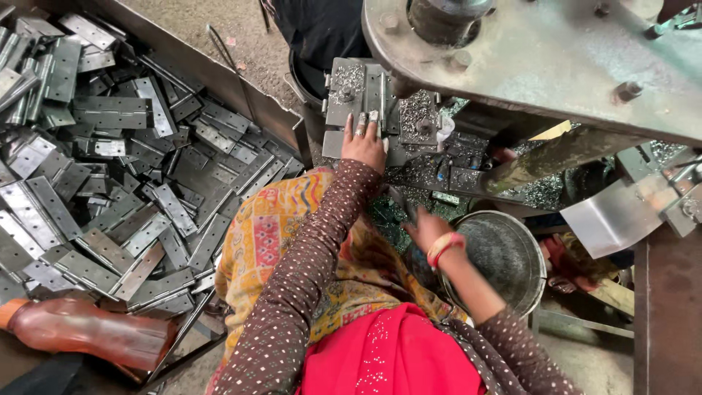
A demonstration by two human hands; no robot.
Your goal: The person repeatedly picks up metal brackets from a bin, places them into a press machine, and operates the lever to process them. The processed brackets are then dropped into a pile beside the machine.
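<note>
Grey flat steel hinge plate (374,91) pinned flat on press die by left hand (363,143) fingers spread; right hand (426,228) probably empty, half curled near round metal pan (512,256).

The press arm (556,66) overhangs the die block (380,110); the metal bowl (504,256) crowds the narrow gap beneath.

Hinge plates (110,175) dull grey metal; bowl (504,256) matt steel.
</note>
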